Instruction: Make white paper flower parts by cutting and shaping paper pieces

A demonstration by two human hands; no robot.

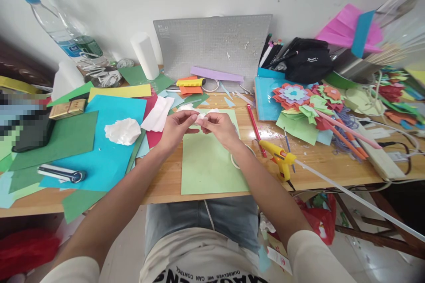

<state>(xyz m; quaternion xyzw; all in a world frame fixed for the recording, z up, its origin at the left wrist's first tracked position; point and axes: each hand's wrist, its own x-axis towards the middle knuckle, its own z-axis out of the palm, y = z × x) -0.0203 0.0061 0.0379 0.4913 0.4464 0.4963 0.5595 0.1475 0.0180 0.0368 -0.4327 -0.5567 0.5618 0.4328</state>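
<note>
Both hands meet above the top of a light green sheet (212, 163) on the wooden table. My left hand (179, 127) pinches a small piece of white paper (201, 117) between thumb and fingers. From the other side, my right hand (219, 127) closes its fingertips on the same white piece. More white paper (187, 107) shows just behind the hands. A ring of tape (235, 162) lies partly under the right forearm. To the left, a crumpled white piece (122, 131) rests on a blue sheet (113, 159), near a folded white paper (158, 113).
A yellow glue gun (280, 159) with a long glue stick lies right of the green sheet, near a red pen (256, 129). Paper flowers (294, 95) are at the right. A grey cutting mat (212, 48) leans on the wall. A stapler (61, 172) is at the left.
</note>
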